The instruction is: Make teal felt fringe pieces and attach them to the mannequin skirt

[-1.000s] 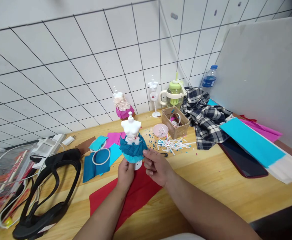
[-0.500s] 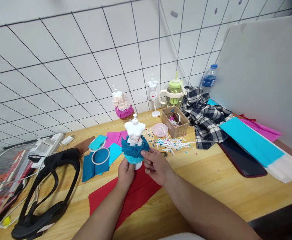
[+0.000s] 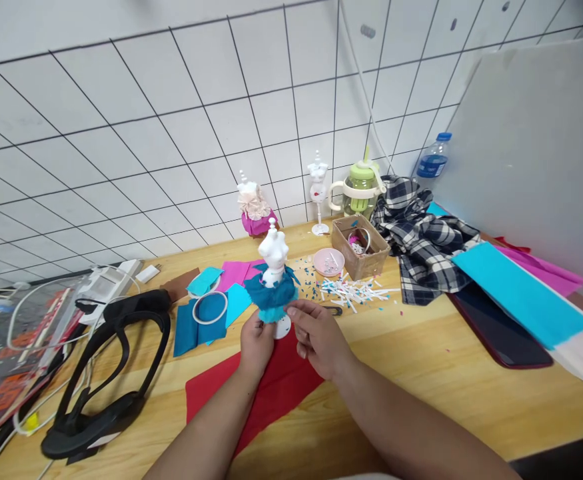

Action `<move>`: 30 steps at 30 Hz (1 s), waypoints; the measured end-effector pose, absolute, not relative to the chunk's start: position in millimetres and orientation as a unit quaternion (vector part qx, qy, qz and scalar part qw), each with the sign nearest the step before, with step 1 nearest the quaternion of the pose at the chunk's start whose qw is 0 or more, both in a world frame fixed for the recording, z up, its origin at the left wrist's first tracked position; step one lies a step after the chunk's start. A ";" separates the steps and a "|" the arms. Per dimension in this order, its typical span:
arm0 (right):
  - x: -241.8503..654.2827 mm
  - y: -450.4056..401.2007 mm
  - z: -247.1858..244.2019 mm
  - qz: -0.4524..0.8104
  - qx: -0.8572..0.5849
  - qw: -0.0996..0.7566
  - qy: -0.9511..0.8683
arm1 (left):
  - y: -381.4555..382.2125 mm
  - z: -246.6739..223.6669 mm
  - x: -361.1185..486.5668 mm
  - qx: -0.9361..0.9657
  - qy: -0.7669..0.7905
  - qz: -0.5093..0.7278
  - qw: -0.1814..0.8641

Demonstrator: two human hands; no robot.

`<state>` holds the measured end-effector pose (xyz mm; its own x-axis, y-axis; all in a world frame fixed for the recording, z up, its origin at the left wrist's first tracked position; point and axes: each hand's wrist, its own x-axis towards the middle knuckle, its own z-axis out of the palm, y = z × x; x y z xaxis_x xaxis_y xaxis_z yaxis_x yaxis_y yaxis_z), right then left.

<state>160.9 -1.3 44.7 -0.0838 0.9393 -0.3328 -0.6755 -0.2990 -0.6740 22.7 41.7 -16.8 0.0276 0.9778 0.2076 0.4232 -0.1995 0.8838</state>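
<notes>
A small white dress-form mannequin (image 3: pixel 274 250) stands tilted in front of me, wearing a ruffled paper skirt (image 3: pixel 271 293), dark teal above and lighter blue below. Under the skirt, my left hand (image 3: pixel 257 343) is closed around the mannequin's stand, which its fingers mostly hide. My right hand (image 3: pixel 324 337) has thumb and forefinger pinched at the skirt's lower right edge, the other fingers curled. The white round base (image 3: pixel 282 327) shows between the hands, above a red paper sheet (image 3: pixel 271 393) on the table.
Left lie teal paper with a white ring (image 3: pixel 210 309), a black headset frame (image 3: pixel 106 373) and cables. Behind are two other mannequins (image 3: pixel 318 190), a pink dish (image 3: pixel 328 263), paper strips (image 3: pixel 354 291) and a cardboard box (image 3: pixel 361 247). Right are plaid cloth (image 3: pixel 421 247), a phone (image 3: pixel 506 333) and blue paper (image 3: pixel 521 290).
The mannequin has turned and leans differently, its torso now seen more from the side. My right fingertips sit lower on the skirt's edge. The whole view has shifted slightly.
</notes>
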 end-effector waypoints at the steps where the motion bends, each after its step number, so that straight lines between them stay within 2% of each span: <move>1: 160.6 -1.0 44.7 0.724 -0.369 0.561 -0.155 | 41.6 -17.1 22.4 0.645 0.545 0.435 0.312; 12: 172.8 1.2 45.9 0.818 -0.231 0.526 -0.021 | 44.7 -22.2 21.6 0.670 0.531 0.422 0.300; 21: 168.8 -0.2 44.4 0.755 -0.321 0.560 -0.113 | 43.5 -18.2 23.4 0.686 0.522 0.412 0.296; 30: 170.5 1.5 43.2 0.755 -0.330 0.561 -0.079 | 44.8 -20.3 20.9 0.697 0.511 0.407 0.297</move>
